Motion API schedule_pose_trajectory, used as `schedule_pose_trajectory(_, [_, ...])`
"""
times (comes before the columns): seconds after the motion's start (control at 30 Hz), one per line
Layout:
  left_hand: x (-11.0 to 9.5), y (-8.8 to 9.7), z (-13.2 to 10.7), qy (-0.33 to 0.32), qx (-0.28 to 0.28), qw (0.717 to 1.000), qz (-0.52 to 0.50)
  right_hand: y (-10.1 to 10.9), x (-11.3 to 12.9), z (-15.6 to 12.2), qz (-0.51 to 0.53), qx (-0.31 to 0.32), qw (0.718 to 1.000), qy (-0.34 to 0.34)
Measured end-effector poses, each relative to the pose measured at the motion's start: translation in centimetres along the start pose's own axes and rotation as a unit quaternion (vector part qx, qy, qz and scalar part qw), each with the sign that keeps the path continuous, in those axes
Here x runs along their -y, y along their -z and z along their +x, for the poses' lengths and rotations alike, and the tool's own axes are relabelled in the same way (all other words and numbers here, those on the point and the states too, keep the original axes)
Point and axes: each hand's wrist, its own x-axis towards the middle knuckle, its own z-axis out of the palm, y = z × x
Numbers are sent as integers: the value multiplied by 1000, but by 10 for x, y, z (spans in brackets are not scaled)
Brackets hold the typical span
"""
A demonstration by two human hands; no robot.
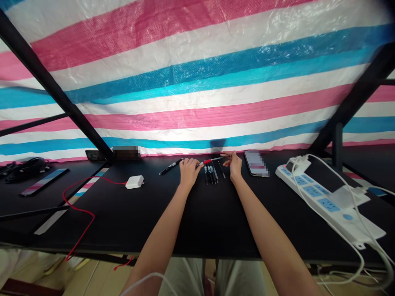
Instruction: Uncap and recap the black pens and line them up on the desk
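Observation:
My left hand (189, 170) is closed, its fingertips pinching one end of a slender pen refill (210, 160) with a red section and a pale, clear-looking section. The refill slants slightly up to the right, where the fingers of my right hand (235, 166) close on its far end. Just below the refill, several black pens (210, 173) lie side by side on the black table, pointing toward me. A thin dark stick (222, 169) lies between those pens and my right hand. Left of my left hand, another black pen (170, 167) rests at a slant.
A phone (256, 163) lies right of my right hand. Farther right is a white power strip (321, 195) with plugs and white cables. At left are a white charger (134, 182) with a red cable (89, 211), and another phone (45, 182). Black frame bars (51, 82) slant upward.

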Motion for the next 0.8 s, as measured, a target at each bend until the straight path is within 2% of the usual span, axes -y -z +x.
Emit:
schedule_pose_trajectory(0.17, [4,-4,1,76,-10,997,12,6,3,3,20,-114,993,5])
schedule_pose_trajectory(0.3, [5,-10,1,147,23,989,7,7,-2,6,-58,-129,990,18])
schedule_pose_trajectory(0.37, [5,-12,2,166,65,984,-8,8,-5,6,-133,-111,985,24])
schedule_pose_trajectory(0.47, [4,-14,2,145,118,982,-23,9,-6,3,-271,-46,961,27])
schedule_pose_trajectory(0.57, [2,-14,1,107,129,985,-25,5,-4,-3,-414,38,909,20])
schedule_pose_trajectory(0.67, [1,-14,1,71,135,988,-36,-1,-1,-9,-509,89,856,32])
schedule_pose_trajectory(0.8, [0,-16,0,33,134,989,-59,-7,3,-15,-548,128,824,61])
